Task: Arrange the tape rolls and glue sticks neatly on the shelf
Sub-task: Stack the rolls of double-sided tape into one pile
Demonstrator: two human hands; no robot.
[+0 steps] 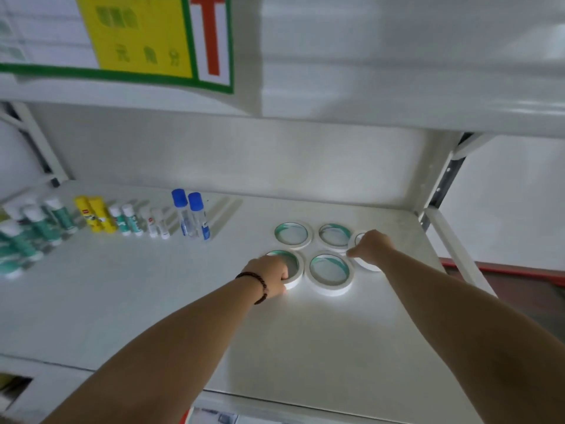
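White metal shelf (153, 301) under an upper board with a yellow-and-green poster (137, 38) carries everything. Five flat white tape rolls with teal inner rings (330, 273) show clearly on the right, a sixth mostly hidden. At the left stand glue sticks: two blue-capped clear tubes (191, 217), two yellow sticks (94, 214), and blurred white-capped green ones (46, 224), uncounted. Left hand (270, 275) pinches the front-left roll (290, 267), fingers curled over its rim. Right hand (371, 247), fingers curled, grips the hidden roll (367, 264).

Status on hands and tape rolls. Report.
Left hand gripping front-left white tape roll. Right hand on far-right white tape roll. Nothing in the way.
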